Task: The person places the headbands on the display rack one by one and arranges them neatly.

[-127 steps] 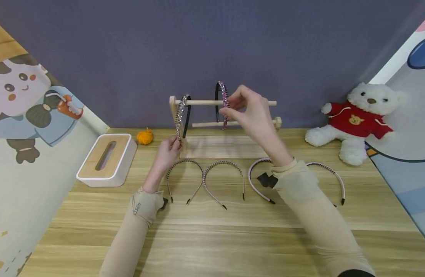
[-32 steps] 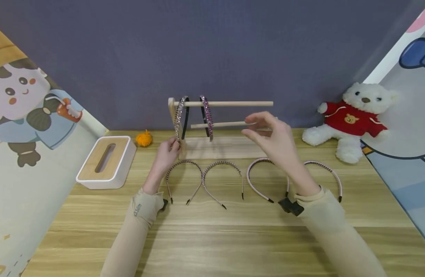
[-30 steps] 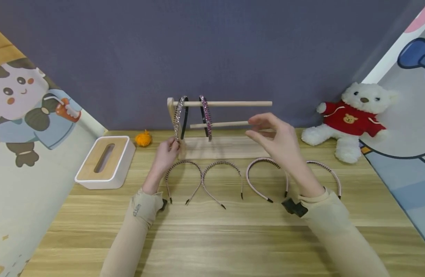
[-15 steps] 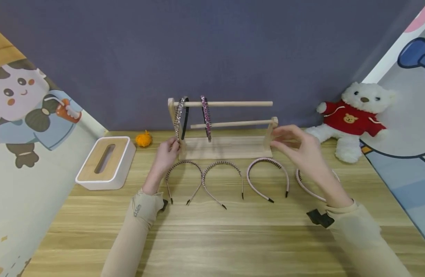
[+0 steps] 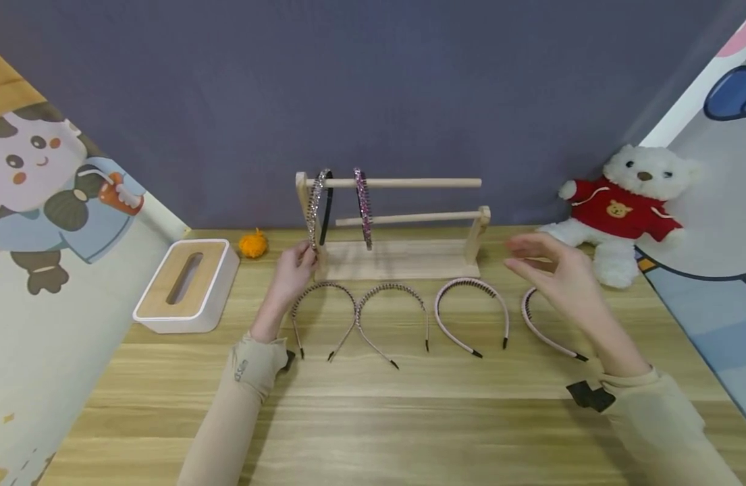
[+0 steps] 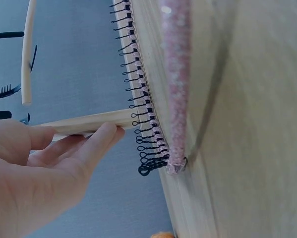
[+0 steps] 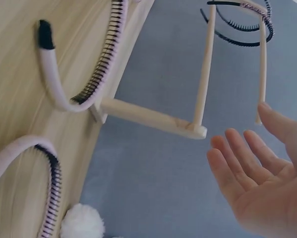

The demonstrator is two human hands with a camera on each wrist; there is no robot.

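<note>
My left hand (image 5: 292,271) holds the left upright of a wooden headband rack (image 5: 409,260); in the left wrist view its thumb and fingers pinch that post (image 6: 91,122). From the rack's upper bar hang a silver sparkly headband (image 5: 314,209), near the left end, and a pink-purple sparkly headband (image 5: 364,209) a little to its right. My right hand (image 5: 570,273) is in the air right of the rack, fingers loosely bent and holding nothing. It partly covers the rightmost pale pink headband (image 5: 549,339) on the table.
In front of the rack lie three more headbands: a thin one (image 5: 324,284), another thin one (image 5: 389,286) and a thicker pale pink one (image 5: 468,281). A tissue box (image 5: 160,283) and an orange pompom (image 5: 253,244) stand left, a white teddy bear (image 5: 616,209) right.
The pink-purple headband has moved left along the upper bar, and my right hand has let go of it. That hand has drawn away to the right. My left hand stays on the upright.
</note>
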